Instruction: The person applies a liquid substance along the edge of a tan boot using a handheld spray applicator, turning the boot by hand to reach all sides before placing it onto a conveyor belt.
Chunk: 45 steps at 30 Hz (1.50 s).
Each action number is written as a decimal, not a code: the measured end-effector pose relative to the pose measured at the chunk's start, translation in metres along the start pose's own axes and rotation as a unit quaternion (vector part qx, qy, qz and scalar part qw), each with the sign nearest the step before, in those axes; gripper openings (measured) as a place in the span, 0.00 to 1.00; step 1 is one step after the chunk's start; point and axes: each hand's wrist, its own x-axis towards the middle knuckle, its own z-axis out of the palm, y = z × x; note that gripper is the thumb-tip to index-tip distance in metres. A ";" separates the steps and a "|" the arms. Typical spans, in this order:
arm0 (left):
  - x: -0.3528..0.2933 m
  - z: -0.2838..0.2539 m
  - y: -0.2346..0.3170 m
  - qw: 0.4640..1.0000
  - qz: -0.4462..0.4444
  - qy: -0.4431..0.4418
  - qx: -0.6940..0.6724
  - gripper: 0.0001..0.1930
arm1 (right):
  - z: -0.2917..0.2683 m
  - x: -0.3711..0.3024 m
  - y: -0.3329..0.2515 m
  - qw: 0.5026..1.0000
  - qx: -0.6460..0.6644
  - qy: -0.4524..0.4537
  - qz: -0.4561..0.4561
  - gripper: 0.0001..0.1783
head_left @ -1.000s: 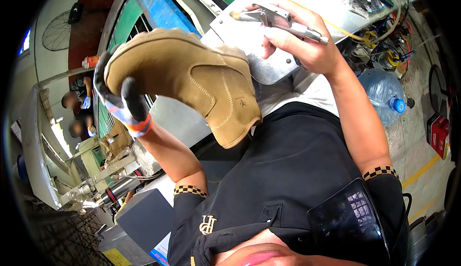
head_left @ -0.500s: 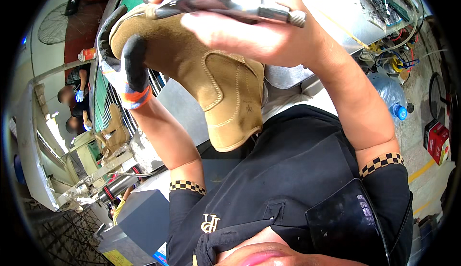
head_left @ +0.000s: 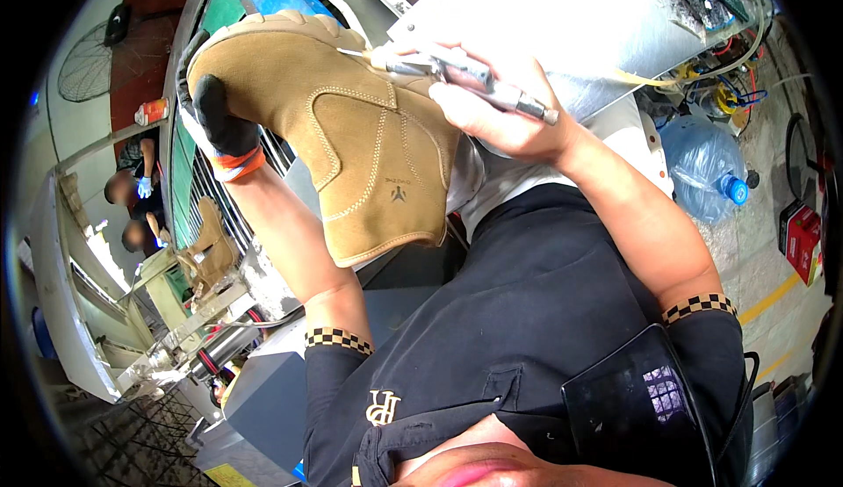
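Note:
A tan ankle boot (head_left: 369, 149) with pale stitching and a light, lugged sole lies tilted on its side before me, its shaft opening toward my body. My left hand (head_left: 219, 122), in a grey-black and white glove with an orange cuff, is closed around the toe. In my bare right hand (head_left: 518, 114) is a silver metal hand tool (head_left: 465, 70) with a knurled end and a yellowish nozzle. Its thin tip is at the boot's side by the sole edge; I cannot tell whether it touches.
A metal worktop (head_left: 562, 13) carries dark debris and a hose at far right. A clear plastic jug (head_left: 698, 166) and a red box (head_left: 799, 239) stand on the right. Another tan boot (head_left: 211, 245) is beyond my left arm. Two people (head_left: 132, 193) work at far left.
My right hand and the tool have moved down and right, from across the boot to beside its sole edge. The boot has shifted left and turned slightly, showing more of its side.

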 end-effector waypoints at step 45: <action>-0.232 -0.047 -0.026 0.857 -0.332 0.326 -0.222 0.31 | 0.020 -0.046 0.045 0.991 0.004 0.050 0.127 0.21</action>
